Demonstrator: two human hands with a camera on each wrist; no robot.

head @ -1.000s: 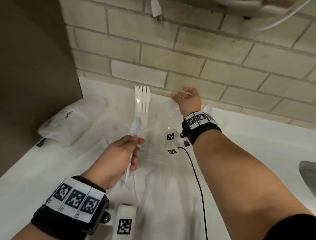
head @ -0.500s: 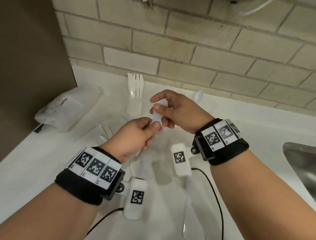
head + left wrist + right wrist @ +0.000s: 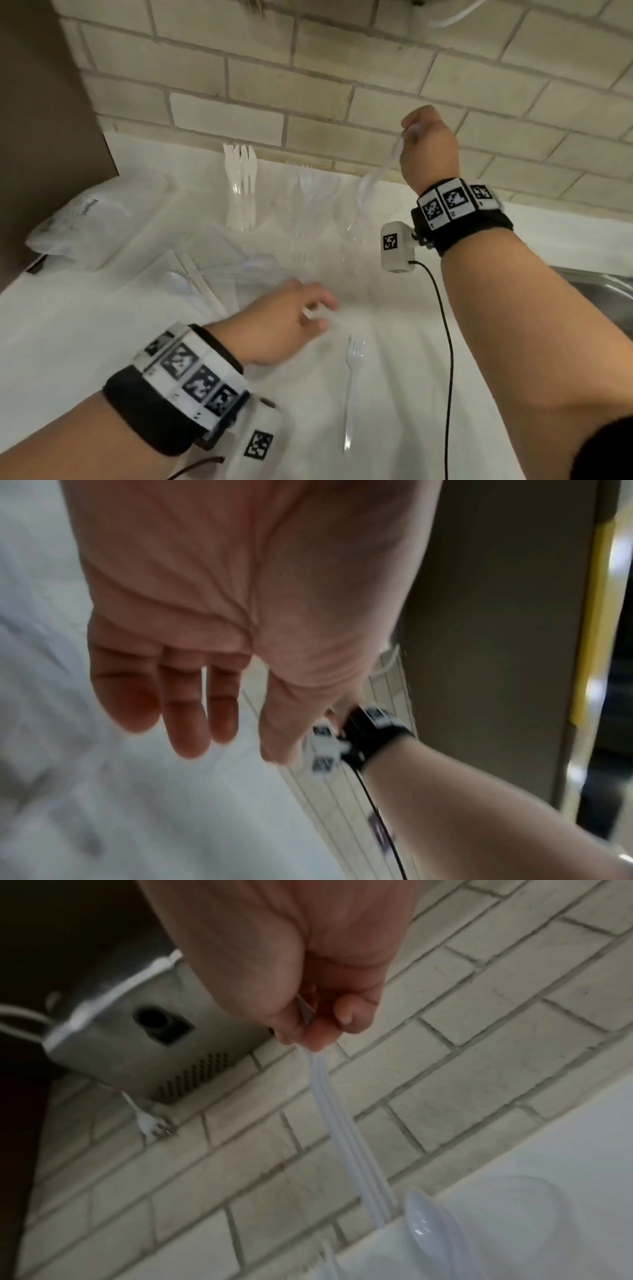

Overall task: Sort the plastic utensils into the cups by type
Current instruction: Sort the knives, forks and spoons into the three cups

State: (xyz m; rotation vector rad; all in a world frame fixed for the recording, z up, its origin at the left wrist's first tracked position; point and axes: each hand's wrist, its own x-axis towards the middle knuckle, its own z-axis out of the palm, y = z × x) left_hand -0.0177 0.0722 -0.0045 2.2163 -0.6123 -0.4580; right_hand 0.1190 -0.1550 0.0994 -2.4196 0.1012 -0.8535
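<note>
Three clear cups stand by the brick wall: the left cup (image 3: 239, 205) holds knives, the middle cup (image 3: 305, 202) forks, the right cup (image 3: 368, 219) spoons. My right hand (image 3: 409, 132) (image 3: 308, 1031) is raised above the right cup and pinches the top of a white spoon (image 3: 383, 168) (image 3: 346, 1123). The spoon hangs down with its lower end at the cup's mouth. Another spoon's bowl (image 3: 428, 1223) sticks up from that cup (image 3: 514, 1218). My left hand (image 3: 322, 315) (image 3: 236, 745) hovers low over the white counter, fingers spread and holding nothing. A loose fork (image 3: 352, 387) lies just right of it.
Loose spoons (image 3: 178, 281) and knives (image 3: 202, 284) lie on the counter left of my left hand. A plastic bag (image 3: 78, 226) sits at the far left beside a brown cabinet side (image 3: 41, 120). A steel sink (image 3: 609, 291) lies at the right edge. A metal box (image 3: 137, 1026) hangs on the wall.
The spoon passed from my left hand to my right. The right hand carried it up and right over the right cup. The left hand let go and dropped toward the counter.
</note>
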